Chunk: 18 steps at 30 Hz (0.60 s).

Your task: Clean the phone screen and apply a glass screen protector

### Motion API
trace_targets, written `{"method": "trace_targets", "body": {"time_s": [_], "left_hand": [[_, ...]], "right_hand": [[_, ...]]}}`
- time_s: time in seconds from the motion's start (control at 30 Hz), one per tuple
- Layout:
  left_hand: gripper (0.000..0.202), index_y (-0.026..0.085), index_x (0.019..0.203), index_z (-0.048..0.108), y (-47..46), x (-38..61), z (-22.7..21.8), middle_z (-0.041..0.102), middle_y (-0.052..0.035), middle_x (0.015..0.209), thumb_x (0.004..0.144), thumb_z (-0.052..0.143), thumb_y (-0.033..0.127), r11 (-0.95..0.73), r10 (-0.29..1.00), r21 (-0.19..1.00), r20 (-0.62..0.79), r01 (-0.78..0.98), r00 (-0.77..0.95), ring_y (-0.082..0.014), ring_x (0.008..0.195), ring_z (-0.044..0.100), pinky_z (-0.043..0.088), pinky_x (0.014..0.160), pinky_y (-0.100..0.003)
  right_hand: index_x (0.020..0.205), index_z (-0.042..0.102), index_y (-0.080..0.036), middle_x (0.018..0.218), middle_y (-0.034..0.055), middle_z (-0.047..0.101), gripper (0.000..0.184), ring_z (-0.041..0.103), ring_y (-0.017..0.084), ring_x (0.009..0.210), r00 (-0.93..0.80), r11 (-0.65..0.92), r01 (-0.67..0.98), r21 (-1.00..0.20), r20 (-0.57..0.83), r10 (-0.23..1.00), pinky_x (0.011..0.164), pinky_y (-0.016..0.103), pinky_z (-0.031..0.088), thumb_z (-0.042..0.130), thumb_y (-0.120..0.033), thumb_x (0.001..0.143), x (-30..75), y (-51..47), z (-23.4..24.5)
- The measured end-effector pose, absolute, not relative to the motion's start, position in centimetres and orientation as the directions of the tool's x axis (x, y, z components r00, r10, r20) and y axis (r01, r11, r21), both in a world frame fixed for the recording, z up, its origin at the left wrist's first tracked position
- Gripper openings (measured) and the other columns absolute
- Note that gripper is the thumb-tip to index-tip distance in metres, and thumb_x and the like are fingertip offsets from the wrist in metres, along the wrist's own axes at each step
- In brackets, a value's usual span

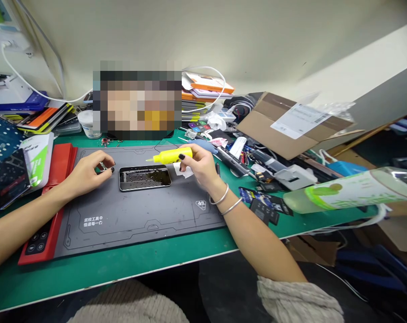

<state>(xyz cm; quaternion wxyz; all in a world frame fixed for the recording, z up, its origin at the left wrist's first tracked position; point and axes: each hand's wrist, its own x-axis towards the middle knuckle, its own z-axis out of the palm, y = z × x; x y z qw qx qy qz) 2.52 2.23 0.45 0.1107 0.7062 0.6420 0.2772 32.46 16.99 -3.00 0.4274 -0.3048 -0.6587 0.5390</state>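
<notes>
At center frame, an opened smartphone frame (144,177) lies flat on a gray work mat (139,224) atop a green tabletop (122,280). Just left of it, the left hand (85,174) pinches a small metal part (103,166) between its fingertips. Just right of it, the right hand (200,165) grasps a yellow squeeze bottle (172,155), nozzle pointing left, above a white tissue (180,170).

Yellow btl (172,155), nozzle left, in R hand (199,167).
</notes>
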Motion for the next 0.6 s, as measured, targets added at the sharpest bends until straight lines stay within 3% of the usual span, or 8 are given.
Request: {"method": "trace_targets", "body": {"time_s": [0.1, 0.23, 0.33, 0.47, 0.6], "left_hand": [[0.021, 0.021, 0.089, 0.061, 2.2, 2.5, 0.4, 0.070, -0.0063, 0.095, 0.081, 0.052, 0.038, -0.151, 0.968, 0.517, 0.252, 0.843, 0.019, -0.0211, 0.084, 0.066, 0.055, 0.078, -0.034], [0.021, 0.021, 0.089, 0.061, 2.1, 2.5, 0.3, 0.070, -0.0061, 0.095, 0.081, 0.052, 0.038, -0.148, 0.969, 0.520, 0.247, 0.841, 0.018, -0.0206, 0.084, 0.066, 0.055, 0.079, -0.034], [0.020, 0.021, 0.090, 0.061, 2.1, 2.4, 0.3, 0.070, -0.0062, 0.095, 0.081, 0.052, 0.038, -0.140, 0.970, 0.520, 0.242, 0.843, 0.011, -0.0207, 0.084, 0.065, 0.055, 0.079, -0.035], [0.022, 0.020, 0.094, 0.061, 1.8, 2.9, 1.3, 0.068, -0.0064, 0.097, 0.083, 0.054, 0.037, -0.152, 0.965, 0.527, 0.263, 0.836, 0.010, -0.0204, 0.084, 0.065, 0.055, 0.080, -0.035], [0.036, 0.020, 0.117, 0.062, 0.4, 4.8, 3.1, 0.067, -0.0087, 0.109, 0.087, 0.061, 0.039, -0.281, 0.955, 0.568, 0.245, 0.774, 0.167, -0.0218, 0.096, 0.064, 0.055, 0.082, -0.034]], "right_hand": [[0.092, 0.057, -0.024, 0.071, -0.0019, 0.060, 0.049, 0.053, 0.012, 0.051, -0.413, 0.115, -0.154, -0.981, 0.170, 0.895, 0.051, 0.031, 0.049, 0.074, -0.063, 0.068, 32.6, 17.5, -3.0], [0.095, 0.053, -0.025, 0.090, 0.0051, 0.065, 0.044, 0.064, 0.019, 0.078, -0.463, 0.041, -0.208, -0.977, 0.135, 0.876, 0.073, 0.039, 0.057, 0.062, -0.063, 0.075, 32.9, 17.6, -2.6], [0.099, 0.053, -0.026, 0.098, 0.0061, 0.067, 0.046, 0.066, 0.023, 0.092, -0.522, 0.030, -0.212, -0.977, 0.139, 0.841, 0.085, 0.043, 0.058, 0.069, -0.060, 0.072, 32.7, 16.9, -2.1], [0.106, 0.056, -0.027, 0.098, 0.0049, 0.071, 0.052, 0.070, 0.024, 0.095, -0.645, -0.005, -0.238, -0.971, 0.154, 0.749, 0.092, 0.046, 0.058, 0.082, -0.052, 0.068, 32.0, 15.1, -1.8], [0.110, 0.057, -0.025, 0.106, 0.0070, 0.072, 0.050, 0.071, 0.024, 0.098, -0.772, 0.049, -0.226, -0.973, 0.210, 0.599, 0.092, 0.044, 0.058, 0.084, -0.043, 0.073, 31.4, 12.5, -1.5]]}}
